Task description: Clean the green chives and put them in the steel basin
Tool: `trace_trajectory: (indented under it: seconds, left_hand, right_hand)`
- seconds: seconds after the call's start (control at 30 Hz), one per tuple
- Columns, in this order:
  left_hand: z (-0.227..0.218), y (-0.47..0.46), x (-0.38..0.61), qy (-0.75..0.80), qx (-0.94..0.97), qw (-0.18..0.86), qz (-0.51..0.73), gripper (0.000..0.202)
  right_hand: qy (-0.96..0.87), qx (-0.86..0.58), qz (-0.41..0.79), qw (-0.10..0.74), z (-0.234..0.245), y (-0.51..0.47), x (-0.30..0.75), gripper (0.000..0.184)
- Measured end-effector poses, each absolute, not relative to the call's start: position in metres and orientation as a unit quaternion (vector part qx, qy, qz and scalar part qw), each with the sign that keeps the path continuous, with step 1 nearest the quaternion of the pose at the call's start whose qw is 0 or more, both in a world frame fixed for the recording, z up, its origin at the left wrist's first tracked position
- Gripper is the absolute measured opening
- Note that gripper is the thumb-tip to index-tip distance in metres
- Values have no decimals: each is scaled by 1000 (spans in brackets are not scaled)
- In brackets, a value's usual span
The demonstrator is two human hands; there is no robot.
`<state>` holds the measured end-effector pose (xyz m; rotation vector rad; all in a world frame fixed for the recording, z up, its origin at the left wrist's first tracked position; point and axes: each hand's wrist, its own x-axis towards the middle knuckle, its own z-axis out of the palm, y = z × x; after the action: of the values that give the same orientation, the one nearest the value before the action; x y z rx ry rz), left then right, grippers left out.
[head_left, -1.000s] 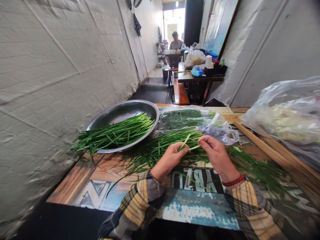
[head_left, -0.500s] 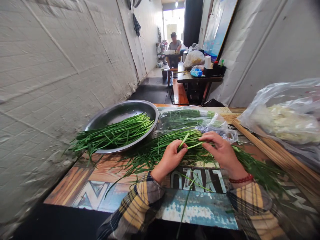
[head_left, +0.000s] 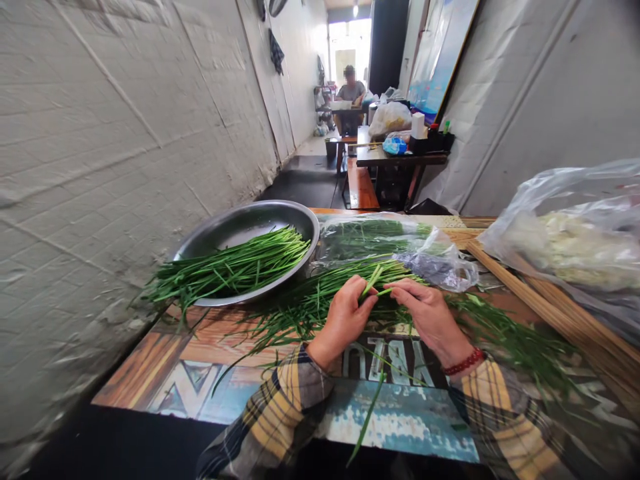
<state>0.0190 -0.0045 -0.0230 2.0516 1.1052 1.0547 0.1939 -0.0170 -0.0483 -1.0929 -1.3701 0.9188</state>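
Observation:
My left hand (head_left: 345, 320) is closed around a few garlic chives (head_left: 373, 277), their pale stem ends sticking up past the thumb. My right hand (head_left: 427, 317), with a red bead bracelet at the wrist, pinches the end of one chive stalk close beside the left thumb. Below and behind both hands, a loose pile of chives (head_left: 305, 297) lies on the table, leaves toward the left. A metal basin (head_left: 213, 243) at the left holds a neat bundle of chives (head_left: 250, 263), whose leaf tips hang over its rim.
Behind the pile lies a clear plastic bag (head_left: 435, 263) with more greens. Loose leaf scraps (head_left: 515, 340) and wooden sticks (head_left: 530, 297) are at the right, beside a bag of pale shredded food (head_left: 575, 240). A person (head_left: 351, 90) sits at a far table.
My right hand has moved left and closer to my left hand, its fingers now more closed. The chives in my left hand stand bunched together. The view has shifted slightly.

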Motion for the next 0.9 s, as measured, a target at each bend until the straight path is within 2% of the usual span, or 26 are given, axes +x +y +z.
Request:
trace_trajectory:
  seconds: [0.17,0.4,0.5,0.57,0.63,0.7,0.77,0.9]
  left_hand:
    - [-27,-6,21,415,773,283,388,12]
    - [-29,-3,20,436,765,286,378,12]
    - [-24,0,16,468,732,291,400,8]
    - [-20,2,13,488,702,305,420,7]
    - [-17,4,10,488,674,338,439,7]
    - [-14,4,7,476,650,374,459,10]
    - [-11,5,6,467,625,398,483,11]
    - [-6,4,4,470,576,421,519,4]
  right_hand:
    - [-470,-421,486,605,-56,-16,186,15]
    - [-395,-422,465,671,-52,-10,203,13]
    - [-458,-395,437,666,-36,-14,216,22]
    - [-592,-365,427,578,-25,-20,221,29]
    - [-735,-323,428,416,-16,-25,219,20]
    - [-819,-271,412,291,-12,-29,213,15]
    - [-863,-240,383,226,-12,-32,205,16]
    - [-901,-227,332,161,-17,-39,190,8]
